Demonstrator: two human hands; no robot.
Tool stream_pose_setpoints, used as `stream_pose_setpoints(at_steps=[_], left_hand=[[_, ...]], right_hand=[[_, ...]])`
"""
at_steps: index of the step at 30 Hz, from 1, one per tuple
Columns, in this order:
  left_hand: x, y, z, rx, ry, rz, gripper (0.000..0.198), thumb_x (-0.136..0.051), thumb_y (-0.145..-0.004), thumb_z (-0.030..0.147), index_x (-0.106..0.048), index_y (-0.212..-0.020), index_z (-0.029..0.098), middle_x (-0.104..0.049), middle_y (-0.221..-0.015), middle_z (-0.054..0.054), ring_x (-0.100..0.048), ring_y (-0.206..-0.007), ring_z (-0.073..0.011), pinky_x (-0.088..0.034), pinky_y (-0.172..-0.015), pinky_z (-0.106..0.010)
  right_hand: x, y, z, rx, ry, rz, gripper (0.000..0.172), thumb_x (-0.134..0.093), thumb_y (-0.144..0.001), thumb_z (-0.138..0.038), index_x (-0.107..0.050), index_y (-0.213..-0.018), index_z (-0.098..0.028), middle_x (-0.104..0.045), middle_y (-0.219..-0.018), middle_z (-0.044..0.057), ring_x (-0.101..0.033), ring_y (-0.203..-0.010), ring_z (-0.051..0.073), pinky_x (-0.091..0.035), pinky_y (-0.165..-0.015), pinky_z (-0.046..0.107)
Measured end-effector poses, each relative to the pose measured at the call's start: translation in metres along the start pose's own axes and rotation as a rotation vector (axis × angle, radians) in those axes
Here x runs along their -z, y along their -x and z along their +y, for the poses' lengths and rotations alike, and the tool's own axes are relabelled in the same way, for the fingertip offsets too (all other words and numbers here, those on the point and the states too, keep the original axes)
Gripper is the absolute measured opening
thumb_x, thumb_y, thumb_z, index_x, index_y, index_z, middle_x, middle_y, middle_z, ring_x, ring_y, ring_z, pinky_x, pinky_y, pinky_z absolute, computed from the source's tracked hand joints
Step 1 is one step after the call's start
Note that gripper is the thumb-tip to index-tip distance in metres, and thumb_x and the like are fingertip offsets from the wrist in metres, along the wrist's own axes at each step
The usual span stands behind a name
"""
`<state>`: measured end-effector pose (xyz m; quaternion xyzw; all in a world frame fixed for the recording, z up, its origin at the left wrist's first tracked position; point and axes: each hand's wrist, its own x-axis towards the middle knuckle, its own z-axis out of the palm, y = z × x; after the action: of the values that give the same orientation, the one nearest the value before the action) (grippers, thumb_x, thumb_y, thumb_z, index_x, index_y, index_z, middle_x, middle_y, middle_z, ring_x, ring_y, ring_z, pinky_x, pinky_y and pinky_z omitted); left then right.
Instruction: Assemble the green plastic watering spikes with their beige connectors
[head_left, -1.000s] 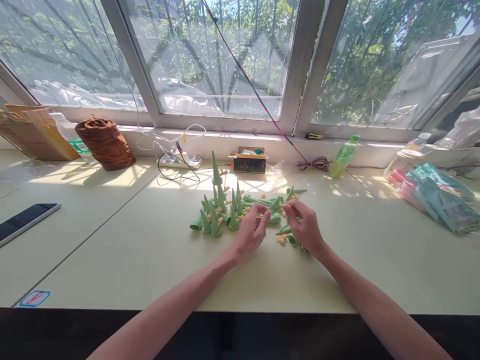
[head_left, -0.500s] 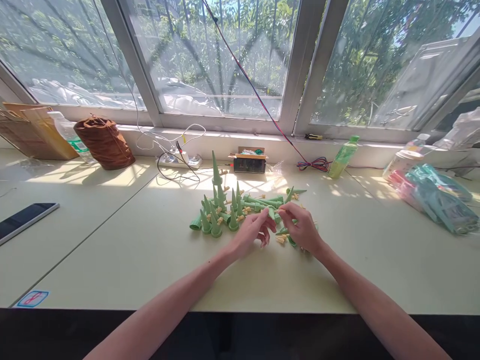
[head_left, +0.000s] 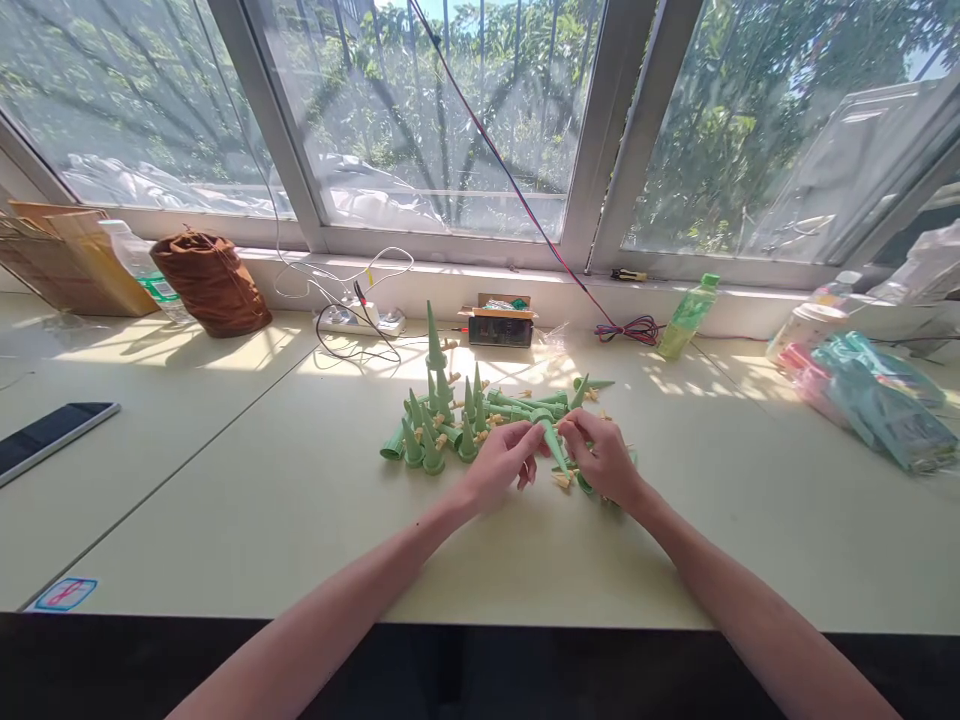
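A green plastic spike [head_left: 554,446] is held at its wide end by my left hand [head_left: 504,462], its narrow tip slanting down to the right. Against that wide end, the pinched fingertips of my right hand [head_left: 606,462] meet it; what they grip is too small and covered to make out. Left of my hands, several green spikes [head_left: 433,455] stand upright with small tan pieces in their sides. Behind my fingers lies a pile of green tubes and spikes [head_left: 517,405]. Loose tan pieces [head_left: 562,481] rest on the table under my right hand.
Along the window stand a brown drawstring bag [head_left: 211,290], a power strip [head_left: 364,318], a small open box [head_left: 500,328] and a green bottle [head_left: 688,318]. A phone [head_left: 52,437] lies at left. Plastic packets [head_left: 885,400] and a paper cup [head_left: 806,330] are at right.
The spike between my hands has turned, so its narrow tip now points down to the right. My hands have stayed in nearly the same place.
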<state>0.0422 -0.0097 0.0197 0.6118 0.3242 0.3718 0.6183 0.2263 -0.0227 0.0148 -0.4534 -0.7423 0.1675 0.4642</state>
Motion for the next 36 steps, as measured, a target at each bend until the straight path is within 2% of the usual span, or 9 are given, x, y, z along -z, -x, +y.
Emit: stream_pose_setpoints(at_steps=[6,12,17,23,29,32,36], left_hand=[[-0.003,0.003,0.001,-0.069,-0.054,0.037,0.045,-0.059,-0.089,0.059,-0.045,-0.074,0.019,-0.051,-0.054,0.005,-0.047,-0.039,-0.0076,-0.034,-0.041,-0.022],[-0.006,0.003,0.001,-0.142,-0.106,0.054,0.036,-0.061,-0.089,0.053,-0.054,-0.087,0.018,-0.053,-0.069,0.003,-0.048,-0.046,-0.0075,-0.036,-0.041,-0.022],[-0.006,0.003,-0.007,-0.197,-0.265,0.126,0.023,-0.057,-0.092,0.042,-0.051,-0.089,0.02,-0.046,-0.065,0.004,-0.049,-0.05,-0.01,-0.039,-0.046,-0.022],[-0.002,0.002,-0.012,-0.389,-0.483,0.18,0.015,-0.049,-0.098,0.032,-0.054,-0.092,0.018,-0.052,-0.086,-0.002,-0.051,-0.061,-0.0098,-0.043,-0.053,-0.022],[0.002,0.001,-0.012,-0.593,-0.614,0.175,0.019,-0.046,-0.1,0.024,-0.06,-0.111,0.019,-0.058,-0.099,-0.006,-0.051,-0.066,-0.0102,-0.046,-0.057,-0.021],[0.002,0.0,-0.015,-0.579,-0.627,0.204,0.021,-0.046,-0.1,0.023,-0.06,-0.116,0.021,-0.058,-0.1,-0.005,-0.052,-0.065,-0.01,-0.046,-0.057,-0.021],[-0.001,-0.001,-0.016,-0.474,-0.585,0.272,0.017,-0.053,-0.097,0.029,-0.06,-0.111,0.02,-0.056,-0.093,-0.003,-0.047,-0.058,-0.0078,-0.042,-0.051,-0.02]], right_hand=[[0.0,0.001,0.002,-0.015,-0.006,-0.012,0.035,-0.043,-0.102,-0.041,-0.046,-0.073,-0.022,-0.046,-0.055,-0.004,-0.041,-0.05,0.012,-0.035,-0.052,0.026],[0.001,0.001,0.003,-0.007,0.011,-0.018,0.035,-0.041,-0.102,-0.04,-0.045,-0.073,-0.022,-0.045,-0.056,-0.004,-0.04,-0.049,0.012,-0.033,-0.051,0.026],[0.0,0.001,0.003,0.0,0.033,-0.018,0.035,-0.042,-0.102,-0.039,-0.045,-0.072,-0.021,-0.046,-0.057,-0.004,-0.04,-0.05,0.012,-0.031,-0.052,0.026],[0.0,0.001,0.002,0.004,0.024,-0.022,0.036,-0.042,-0.102,-0.039,-0.045,-0.072,-0.021,-0.046,-0.058,-0.004,-0.038,-0.05,0.011,-0.03,-0.052,0.026],[0.001,0.001,0.0,0.021,0.006,-0.013,0.035,-0.042,-0.102,-0.039,-0.044,-0.072,-0.021,-0.043,-0.057,-0.005,-0.036,-0.05,0.011,-0.031,-0.052,0.025],[-0.001,0.001,-0.002,0.027,0.0,0.017,0.034,-0.044,-0.102,-0.037,-0.046,-0.073,-0.021,-0.044,-0.057,-0.005,-0.038,-0.05,0.011,-0.032,-0.052,0.025],[-0.004,0.002,-0.005,0.035,-0.008,0.076,0.029,-0.048,-0.101,-0.035,-0.051,-0.076,-0.021,-0.048,-0.059,-0.004,-0.042,-0.051,0.011,-0.035,-0.054,0.025]])
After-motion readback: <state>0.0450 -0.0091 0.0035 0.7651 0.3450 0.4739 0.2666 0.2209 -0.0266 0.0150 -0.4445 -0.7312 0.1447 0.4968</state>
